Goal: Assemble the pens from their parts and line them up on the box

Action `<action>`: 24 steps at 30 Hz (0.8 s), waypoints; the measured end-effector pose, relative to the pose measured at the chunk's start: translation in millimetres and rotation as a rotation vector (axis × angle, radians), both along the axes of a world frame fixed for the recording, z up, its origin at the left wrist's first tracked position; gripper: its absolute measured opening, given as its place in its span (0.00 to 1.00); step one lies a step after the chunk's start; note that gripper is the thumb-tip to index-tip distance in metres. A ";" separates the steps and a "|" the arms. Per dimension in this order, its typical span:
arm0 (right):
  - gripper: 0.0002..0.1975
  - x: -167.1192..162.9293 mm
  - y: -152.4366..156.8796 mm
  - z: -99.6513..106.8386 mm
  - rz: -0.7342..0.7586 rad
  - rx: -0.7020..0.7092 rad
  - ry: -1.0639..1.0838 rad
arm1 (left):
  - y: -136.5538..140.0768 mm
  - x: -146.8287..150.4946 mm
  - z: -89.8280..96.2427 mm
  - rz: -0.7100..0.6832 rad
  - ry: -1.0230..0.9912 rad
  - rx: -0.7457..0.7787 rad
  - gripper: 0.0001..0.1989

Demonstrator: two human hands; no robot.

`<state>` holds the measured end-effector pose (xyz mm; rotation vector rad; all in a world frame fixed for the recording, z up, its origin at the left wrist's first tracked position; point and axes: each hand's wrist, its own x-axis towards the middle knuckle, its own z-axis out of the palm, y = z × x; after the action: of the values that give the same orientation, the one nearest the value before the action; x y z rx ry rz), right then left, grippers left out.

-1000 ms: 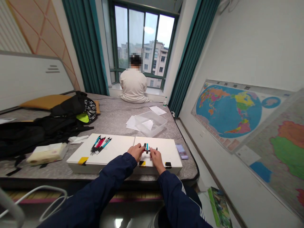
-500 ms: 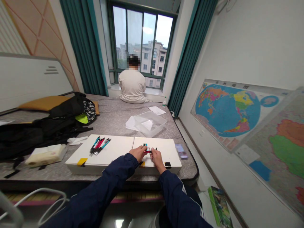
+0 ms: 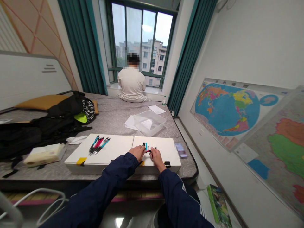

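My left hand (image 3: 137, 153) and my right hand (image 3: 156, 157) meet over the right-hand white box (image 3: 169, 147). Between their closed fingertips lies a short red and black pen piece (image 3: 148, 151), with a hand at each end. Just beyond the fingers, a blue pen part (image 3: 146, 146) and small dark bits rest on the lid, partly hidden by my hands. Several pens (image 3: 98, 144) in blue, red and black lie in a loose bunch on the left-hand white box (image 3: 121, 145).
Behind the boxes are a clear plastic bin (image 3: 152, 125) and paper sheets (image 3: 131, 123). To the left lie a tissue pack (image 3: 45, 154) and a black bag (image 3: 35, 131). A phone-like item (image 3: 181, 150) is on the right. A person (image 3: 131, 84) sits by the window, facing away.
Both hands stay at nearly the same spot, still pinching the red and black piece. Slightly more of the blue part shows beside the left fingers. The view has shifted a little.
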<state>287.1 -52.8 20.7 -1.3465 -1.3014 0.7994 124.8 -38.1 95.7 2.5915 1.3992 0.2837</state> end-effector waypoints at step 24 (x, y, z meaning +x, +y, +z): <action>0.21 0.9 2.0 -3.2 0.164 -0.074 0.209 | 1.8 -11.6 2.6 -0.057 0.006 -0.046 0.16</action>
<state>287.9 -50.8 17.5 -1.1884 -1.2370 1.0812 113.2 -36.4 98.3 2.5921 1.3148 0.2332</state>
